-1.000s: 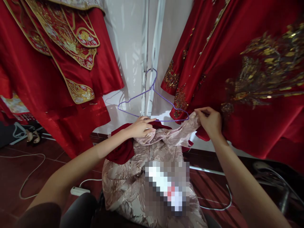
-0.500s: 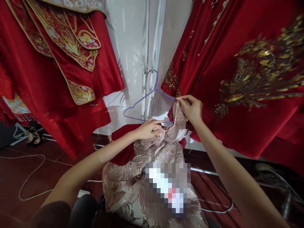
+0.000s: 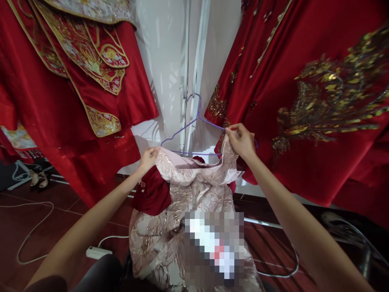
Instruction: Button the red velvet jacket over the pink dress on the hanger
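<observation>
A pale pink dress (image 3: 206,192) with a metallic pattern lies over my lap, its top raised against a purple hanger (image 3: 182,131). My left hand (image 3: 148,159) pinches the dress's left shoulder, just below the hanger's left end. With fingers closed, my right hand (image 3: 241,140) grips the right shoulder where it meets the hanger's right arm. Between the hands the neckline hangs in a curve and shows its smooth lining. Dark red cloth (image 3: 154,192) lies bunched by the dress's left side. A pixelated patch hides part of the skirt.
Red gowns with gold embroidery hang at left (image 3: 69,85) and right (image 3: 282,93). A white metal post (image 3: 197,52) stands behind the hanger. On the tiled floor lie a white power strip (image 3: 99,252), a cable (image 3: 33,227) and dark shoes (image 3: 39,180).
My left hand has moved left from the middle of the neckline to the left shoulder, spreading the dress top wide. My right hand stays by the hanger's right arm.
</observation>
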The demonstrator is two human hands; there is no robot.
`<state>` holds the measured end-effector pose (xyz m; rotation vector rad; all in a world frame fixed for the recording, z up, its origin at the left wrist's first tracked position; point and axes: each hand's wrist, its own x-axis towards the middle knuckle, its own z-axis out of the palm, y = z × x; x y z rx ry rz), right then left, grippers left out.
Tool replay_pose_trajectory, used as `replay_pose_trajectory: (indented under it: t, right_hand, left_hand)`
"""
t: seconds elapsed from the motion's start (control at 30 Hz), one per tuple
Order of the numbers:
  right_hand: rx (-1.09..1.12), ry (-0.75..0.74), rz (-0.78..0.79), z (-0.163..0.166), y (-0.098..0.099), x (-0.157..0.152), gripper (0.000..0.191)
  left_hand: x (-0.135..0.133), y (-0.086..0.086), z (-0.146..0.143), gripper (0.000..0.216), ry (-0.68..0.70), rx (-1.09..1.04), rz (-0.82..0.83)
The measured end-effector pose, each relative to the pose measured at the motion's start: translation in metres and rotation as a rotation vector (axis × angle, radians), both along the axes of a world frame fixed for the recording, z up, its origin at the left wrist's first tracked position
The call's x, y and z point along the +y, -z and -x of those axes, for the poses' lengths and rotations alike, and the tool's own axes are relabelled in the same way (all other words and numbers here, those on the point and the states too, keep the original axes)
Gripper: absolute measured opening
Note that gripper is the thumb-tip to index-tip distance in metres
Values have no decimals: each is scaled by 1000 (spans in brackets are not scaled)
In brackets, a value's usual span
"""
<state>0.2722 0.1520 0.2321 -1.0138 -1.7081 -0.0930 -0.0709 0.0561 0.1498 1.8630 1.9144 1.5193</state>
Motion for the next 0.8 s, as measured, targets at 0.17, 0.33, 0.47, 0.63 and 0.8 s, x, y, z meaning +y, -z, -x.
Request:
replay_pose_trajectory:
  t: [0.17, 0.33, 0.47, 0.63, 0.8]
  right_hand:
    - [13, -16, 18, -2, -2, 0, 26]
    - [8, -31, 11, -4, -3, 0, 27]
    - [10, -22, -5, -5, -4, -2, 26]
    - [61, -75, 34, -4, -5, -2, 29]
    - [118, -177, 133, 2, -2, -7, 33]
  left_hand:
    - [12, 21, 29, 37, -1, -377, 113]
    - [13, 27, 27, 49, 18, -520, 183]
    - [11, 26, 30, 56, 44, -530, 212]
    - [14, 6, 27, 56, 135, -439, 93]
    - [26, -42, 10, 46, 190, -184, -39]
